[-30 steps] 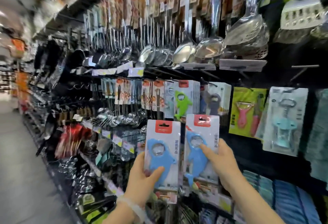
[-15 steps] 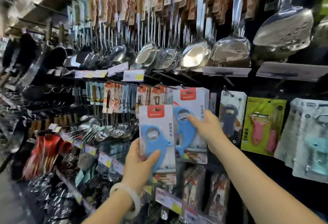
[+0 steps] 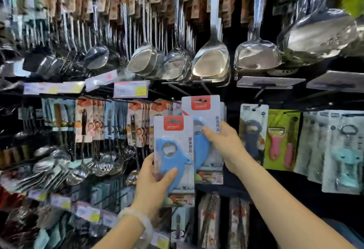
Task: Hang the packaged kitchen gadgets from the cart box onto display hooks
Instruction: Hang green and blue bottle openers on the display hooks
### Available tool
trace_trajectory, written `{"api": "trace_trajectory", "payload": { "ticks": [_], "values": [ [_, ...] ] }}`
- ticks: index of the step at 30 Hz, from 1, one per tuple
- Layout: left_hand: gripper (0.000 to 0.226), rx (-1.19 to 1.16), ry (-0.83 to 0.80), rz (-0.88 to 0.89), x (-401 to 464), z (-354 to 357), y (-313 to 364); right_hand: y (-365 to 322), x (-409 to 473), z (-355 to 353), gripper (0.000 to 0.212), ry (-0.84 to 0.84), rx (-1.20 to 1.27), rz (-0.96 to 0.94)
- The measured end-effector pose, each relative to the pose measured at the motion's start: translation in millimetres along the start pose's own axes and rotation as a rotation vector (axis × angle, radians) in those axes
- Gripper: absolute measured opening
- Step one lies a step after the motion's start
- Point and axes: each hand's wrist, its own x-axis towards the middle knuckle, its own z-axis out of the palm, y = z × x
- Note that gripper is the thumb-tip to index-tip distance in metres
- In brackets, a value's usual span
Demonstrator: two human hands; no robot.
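The right hand [image 3: 224, 146] is pinching one card [image 3: 202, 122] up at the hook row; the left hand [image 3: 151, 185] is gripping a second card [image 3: 173, 150] lower. Thread the hang hole squarely onto the prong before releasing.

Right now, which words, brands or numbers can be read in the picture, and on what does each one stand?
"厨房用品": left hand's package, printed vertically.
"厨房用品": right hand's package, printed vertically.
Red brand patches on both packages: too blurred to read.
Shelf price tags: too blurred to read.
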Motion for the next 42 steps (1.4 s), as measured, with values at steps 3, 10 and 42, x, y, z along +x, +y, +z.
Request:
{"api": "trace_trajectory", "payload": {
  "ticks": [3,10,42],
  "values": [
    [0.041,0.0,-0.044,0.005,5.8,-1.9,-3.2,2.5,2.8,0.6,0.015,0.011,0.034,0.009],
    [0.043,-0.057,-0.094,-0.002,11.7,-7.6,-7.1,3.3,0.0,6.8,0.013,0.095,0.081,0.015],
    [0.044,-0.122,-0.163,0.104,29.4,54.0,14.3,-7.9,-22.5,-14.6,0.075,0.06,-0.284,-0.271]
  ]
}}
